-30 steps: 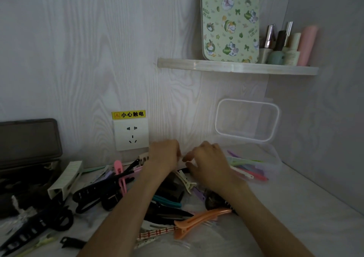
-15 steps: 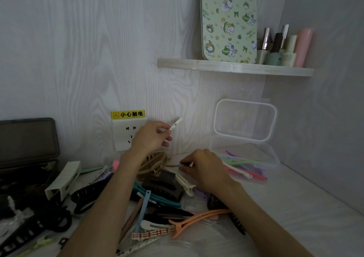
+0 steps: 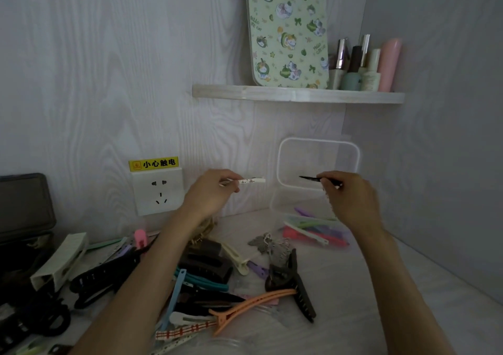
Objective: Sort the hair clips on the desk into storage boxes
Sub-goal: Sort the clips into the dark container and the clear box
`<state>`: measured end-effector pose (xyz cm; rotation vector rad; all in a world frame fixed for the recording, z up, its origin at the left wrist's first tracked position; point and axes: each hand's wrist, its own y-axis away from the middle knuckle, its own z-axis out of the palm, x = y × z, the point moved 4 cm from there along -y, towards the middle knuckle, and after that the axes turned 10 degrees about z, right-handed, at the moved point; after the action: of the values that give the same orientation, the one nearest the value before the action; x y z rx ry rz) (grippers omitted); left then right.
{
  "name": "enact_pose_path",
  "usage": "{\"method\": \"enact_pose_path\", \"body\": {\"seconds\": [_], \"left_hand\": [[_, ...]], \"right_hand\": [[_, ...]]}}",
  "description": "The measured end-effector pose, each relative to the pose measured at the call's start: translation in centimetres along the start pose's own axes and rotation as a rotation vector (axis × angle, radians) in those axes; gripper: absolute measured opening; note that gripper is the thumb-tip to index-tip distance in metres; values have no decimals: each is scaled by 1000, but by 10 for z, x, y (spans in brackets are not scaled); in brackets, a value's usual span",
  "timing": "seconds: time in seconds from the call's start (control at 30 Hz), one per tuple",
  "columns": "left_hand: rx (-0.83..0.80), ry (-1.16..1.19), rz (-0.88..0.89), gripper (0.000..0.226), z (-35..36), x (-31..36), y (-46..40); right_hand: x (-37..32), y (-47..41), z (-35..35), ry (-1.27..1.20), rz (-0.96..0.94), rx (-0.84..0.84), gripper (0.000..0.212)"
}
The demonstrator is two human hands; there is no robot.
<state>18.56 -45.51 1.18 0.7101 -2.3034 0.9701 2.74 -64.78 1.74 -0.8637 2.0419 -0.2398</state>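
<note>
Head view, white clip [image 3: 251,181] level, pointing right, black clip [image 3: 313,179] pointing left

I see a white patterned clip [image 3: 251,181] and a thin black clip [image 3: 313,179] held level in the air. Mixed hair clips [image 3: 217,278] lie heaped on the desk [image 3: 367,300]. The clear storage box [image 3: 315,226], lid up, holds colourful clips.

Two hands are showing: left hand [image 3: 211,191], right hand [image 3: 351,199]. One clear storage box [image 3: 280,205], one wall socket [image 3: 158,191], one shelf [image 3: 296,94] are showing. Loose clips are lying too jumbled for counting.
</note>
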Motion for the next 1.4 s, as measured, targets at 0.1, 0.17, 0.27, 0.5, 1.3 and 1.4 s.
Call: {"method": "enact_pose_path", "body": {"seconds": [0.1,0.17,0.27,0.5,1.3,1.4], "left_hand": [[-23,-39,101,20,26,22,-1],[-57,-31,175,22,45,37,0],[-72,21,212,22,70,47,1],[-200,-65,190,25,52,29,6],[-629,-585,34,36,22,-6,46],[-595,-622,89,40,23,-5,44]], "right_hand": [[14,0,14,180,38,-186,24],[17,0,18,155,86,-249,25],[23,-4,15,84,153,-189,25],[6,4,1,-133,122,-329,15],[-51,76,56,408,-433,-521,40],[-57,76,40,297,-302,-491,15]]}}
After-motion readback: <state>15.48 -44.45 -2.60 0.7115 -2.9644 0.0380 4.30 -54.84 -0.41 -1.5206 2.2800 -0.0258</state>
